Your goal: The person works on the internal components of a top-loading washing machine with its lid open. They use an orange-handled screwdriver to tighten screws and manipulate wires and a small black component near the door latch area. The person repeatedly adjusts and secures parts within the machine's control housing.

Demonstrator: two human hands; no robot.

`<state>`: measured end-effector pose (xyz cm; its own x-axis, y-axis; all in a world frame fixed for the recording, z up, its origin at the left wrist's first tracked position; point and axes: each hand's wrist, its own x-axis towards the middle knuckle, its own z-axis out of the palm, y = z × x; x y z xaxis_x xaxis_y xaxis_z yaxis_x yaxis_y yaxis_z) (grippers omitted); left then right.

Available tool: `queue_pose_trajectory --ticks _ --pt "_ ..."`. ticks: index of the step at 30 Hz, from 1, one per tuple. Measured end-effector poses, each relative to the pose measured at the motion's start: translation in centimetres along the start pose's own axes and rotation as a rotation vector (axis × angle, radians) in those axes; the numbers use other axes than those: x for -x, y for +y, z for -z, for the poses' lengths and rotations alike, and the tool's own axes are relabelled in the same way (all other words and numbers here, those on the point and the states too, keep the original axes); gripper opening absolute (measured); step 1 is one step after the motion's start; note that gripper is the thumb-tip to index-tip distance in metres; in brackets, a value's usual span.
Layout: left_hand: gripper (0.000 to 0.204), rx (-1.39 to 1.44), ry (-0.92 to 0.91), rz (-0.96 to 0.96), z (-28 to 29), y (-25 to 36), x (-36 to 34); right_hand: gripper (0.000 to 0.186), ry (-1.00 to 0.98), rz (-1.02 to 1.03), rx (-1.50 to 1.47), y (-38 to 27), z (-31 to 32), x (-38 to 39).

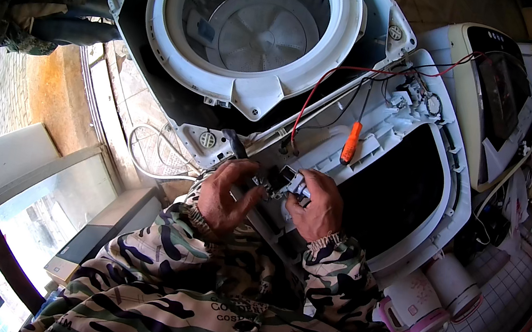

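My left hand [226, 194] is closed, thumb and fingers curled in at a small dark part whose kind I cannot make out. Close beside it, my right hand [317, 206] pinches a small white-and-black plastic part [288, 179]. Both hands are in front of an opened top-loading washing machine, whose round tub [267, 32] lies uncovered. To their right lies the machine's white top frame [451, 176] with a large rounded opening. An orange-handled screwdriver [350, 143] rests on that frame, just beyond my right hand. A dark tool handle [234, 143] shows beyond my left hand.
Red and black wires [327, 74] run across the frame to another washing machine [495, 99] at the right. A white hose [143, 145] loops on the floor at left. Two pale kettle-like containers [416, 300] stand at lower right. A glass-topped cabinet [56, 201] is at left.
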<state>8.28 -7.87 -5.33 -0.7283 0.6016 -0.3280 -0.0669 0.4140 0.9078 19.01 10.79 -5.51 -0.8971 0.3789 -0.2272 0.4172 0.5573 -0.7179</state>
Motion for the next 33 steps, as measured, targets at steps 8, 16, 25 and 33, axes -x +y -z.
queue_pose_trajectory --ticks 8,16,25,33 --pt "0.021 0.011 0.134 0.147 1.5 -0.3 -1.0 0.051 -0.051 0.022 -0.007 0.2 -0.2 -1.3" --pt "0.053 -0.087 -0.212 0.285 0.4 1.0 -0.5 0.056 -0.134 -0.059 -0.325 1.6 -1.8 -2.5" --pt "0.061 0.400 -0.221 0.239 -1.7 -3.4 -0.5 0.055 -0.257 -0.299 -0.773 2.7 -2.4 -2.6" --pt "0.052 0.124 -0.101 0.219 -2.6 -2.4 -0.6 0.067 -0.280 -0.297 -0.786 2.5 -1.8 -2.7"
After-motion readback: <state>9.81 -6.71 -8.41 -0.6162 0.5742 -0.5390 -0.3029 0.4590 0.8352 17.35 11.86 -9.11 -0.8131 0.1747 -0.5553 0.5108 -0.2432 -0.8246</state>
